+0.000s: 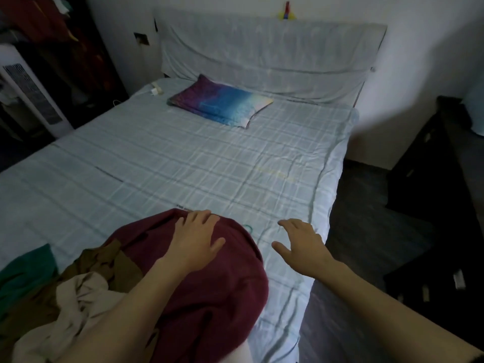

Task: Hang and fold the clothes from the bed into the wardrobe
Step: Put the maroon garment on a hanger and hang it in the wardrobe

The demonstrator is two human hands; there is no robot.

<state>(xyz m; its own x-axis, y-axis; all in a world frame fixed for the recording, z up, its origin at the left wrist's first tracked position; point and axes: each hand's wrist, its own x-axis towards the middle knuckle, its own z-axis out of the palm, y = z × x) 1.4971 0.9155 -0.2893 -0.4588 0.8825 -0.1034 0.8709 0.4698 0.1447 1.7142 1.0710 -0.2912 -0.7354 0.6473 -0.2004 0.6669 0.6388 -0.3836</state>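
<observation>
Nearest to me, at the foot of the bed (183, 158), I saw the clothes in a loose heap: a maroon garment (209, 297) on top and to the right, a cream garment (76, 305) crumpled to its left, a brown garment (110, 260) tucked between them, and a green garment (23, 268) at the left edge of the view. All of them lay on the checked sheet, none folded.

My left hand (195, 239) rested flat on the far end of the maroon garment, fingers straight and spread, gripping nothing. My right hand (298, 244) was just beside the garment, apart from it, over the bare sheet near the bed's right edge, palm down and fingers relaxed and open; I could not tell whether it touched the sheet. A small green loop (247, 227) lay on the sheet between the two hands, against the maroon cloth.

Farther up, a purple and blue pillow (220, 102) lay near the head of the bed, with a white charger (156, 90) just to its left. A pale cloth (262, 56) was draped over the headboard behind. At the far left the wardrobe (86, 61) stood dark, with red clothes (44, 19) hanging in it. Dark furniture (432, 179) stood on the floor to the right.
</observation>
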